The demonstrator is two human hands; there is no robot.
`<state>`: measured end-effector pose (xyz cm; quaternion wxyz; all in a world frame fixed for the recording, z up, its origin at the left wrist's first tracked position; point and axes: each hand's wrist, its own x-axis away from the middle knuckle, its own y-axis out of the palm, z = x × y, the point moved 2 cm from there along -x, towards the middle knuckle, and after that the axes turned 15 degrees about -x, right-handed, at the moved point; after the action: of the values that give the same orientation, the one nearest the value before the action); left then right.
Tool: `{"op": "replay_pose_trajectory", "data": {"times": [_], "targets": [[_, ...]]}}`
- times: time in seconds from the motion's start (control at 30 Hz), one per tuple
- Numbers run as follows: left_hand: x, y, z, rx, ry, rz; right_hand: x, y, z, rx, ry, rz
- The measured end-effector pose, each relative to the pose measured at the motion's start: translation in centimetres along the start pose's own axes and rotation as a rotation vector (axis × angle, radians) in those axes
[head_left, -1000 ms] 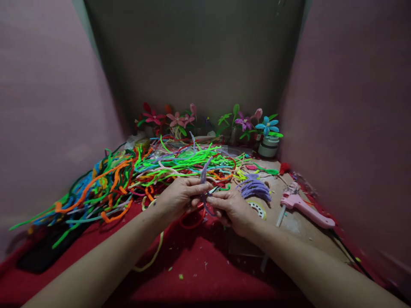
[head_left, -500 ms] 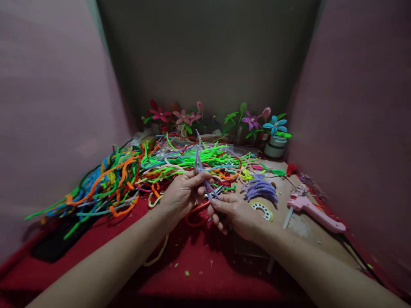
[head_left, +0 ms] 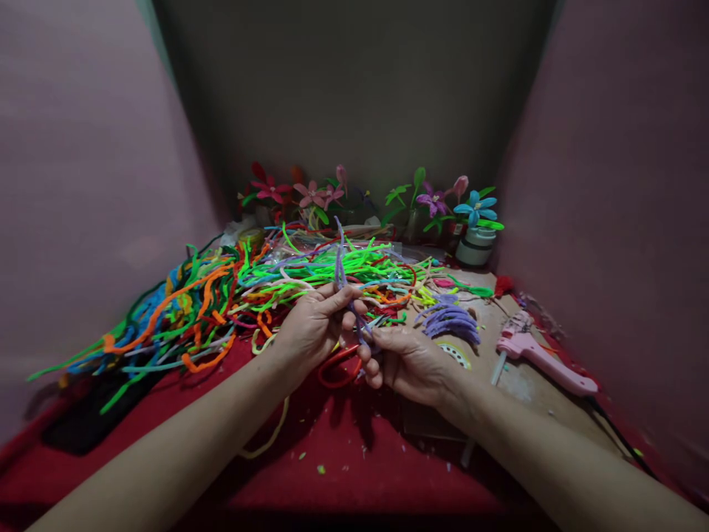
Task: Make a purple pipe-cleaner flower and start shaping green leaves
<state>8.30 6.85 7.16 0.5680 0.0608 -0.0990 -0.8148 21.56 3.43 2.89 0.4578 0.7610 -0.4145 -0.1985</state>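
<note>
Purple fuzzy stems (head_left: 340, 270) rise above the red-covered tabletop (head_left: 310, 476), pinched partway along by the left hand (head_left: 313, 325) and at the lower end by the right hand (head_left: 415, 362), a two-point grip that likely steadies bendy strands. Red-handled scissors (head_left: 336, 383) appear parked below, within reach; matching purple pieces (head_left: 451, 324) lie bunched nearby. Farther right, a pink glue gun (head_left: 546, 362) rests on cardboard (head_left: 526, 417), perhaps to spare the cloth.

Dim pinkish walls (head_left: 83, 140) flank a dark grey back wall (head_left: 360, 89).
</note>
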Motion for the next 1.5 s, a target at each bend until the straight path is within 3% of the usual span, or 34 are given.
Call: {"op": "replay_pose_trajectory", "data": {"times": [0.3,0.57,0.63,0.73,0.83,1.13,1.37,1.5], "targets": [[-0.5,0.5,-0.3,-0.006,0.041,-0.009,-0.6,-0.7,0.2,0.029,0.002,0.12],[-1.0,0.0,0.5,-0.233,0.156,0.156,-0.3,-0.2,-0.1,0.162,-0.103,0.117],[-1.0,-0.1,0.5,-0.241,0.106,0.115,-0.2,-0.1,-0.2,0.175,-0.138,0.146],[-0.9,0.0,-0.1,-0.318,-0.013,-0.058,-0.2,-0.1,-0.4,0.193,-0.171,0.178],[-0.7,-0.2,-1.0,-0.385,-0.021,-0.13,-0.2,-0.2,-0.4,0.207,-0.165,0.17],[-0.9,-1.1,-1.8,-0.382,-0.035,-0.016,-0.1,-0.4,-0.6,0.176,-0.115,0.096],[-0.3,-0.7,-1.8,-0.477,-0.1,0.003,0.1,-0.4,-0.3,0.39,-0.083,0.22],[0.0,-0.3,-1.8,-0.514,-0.138,0.055,0.3,-0.1,-0.4,0.558,-0.138,0.282]]}}
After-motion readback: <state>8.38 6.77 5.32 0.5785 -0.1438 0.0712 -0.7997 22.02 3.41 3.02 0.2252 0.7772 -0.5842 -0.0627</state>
